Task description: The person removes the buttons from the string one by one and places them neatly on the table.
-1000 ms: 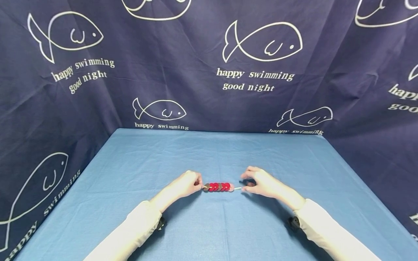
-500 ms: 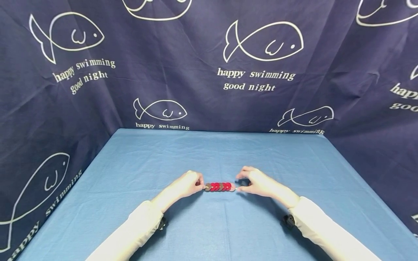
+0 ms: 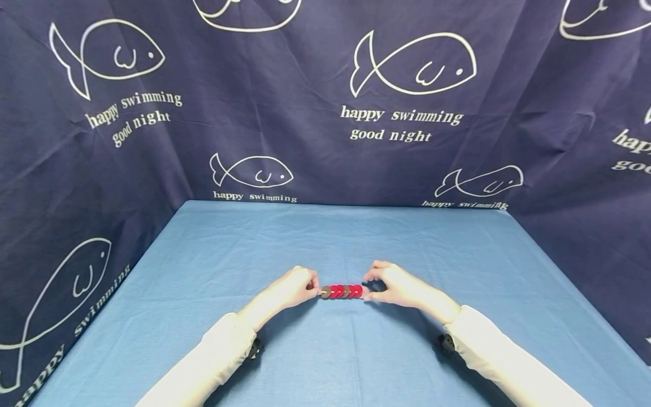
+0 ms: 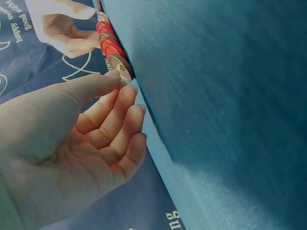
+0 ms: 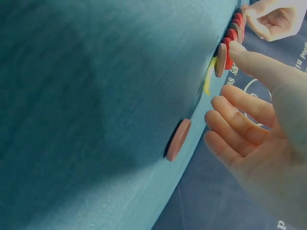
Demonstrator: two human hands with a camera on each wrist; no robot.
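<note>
Several red, brown and pink round discs [image 3: 346,291] lie overlapped in a row on the blue cloth, threaded on a thin pale cord. At the row's left end, my left hand [image 3: 297,284] pinches the cord beside a brown disc [image 4: 121,67] between thumb and forefinger. My right hand [image 3: 399,285] is at the other end. Its thumb [image 5: 237,50] touches the row near the pink end disc [image 5: 220,60], while the other fingers stay apart from it. A yellowish cord end [image 5: 208,79] trails from that disc. A loose brownish-pink disc [image 5: 178,140] lies below the right hand's fingers.
The blue cloth [image 3: 325,350] covers the table. A dark blue curtain [image 3: 315,102] with white fish drawings hangs behind and at both sides. Dark wrist cameras [image 3: 446,342] sit under the white sleeves [image 3: 203,362].
My right hand has moved left, from the free cord end up to the pink disc. The left hand keeps its pinch and has hardly moved.
</note>
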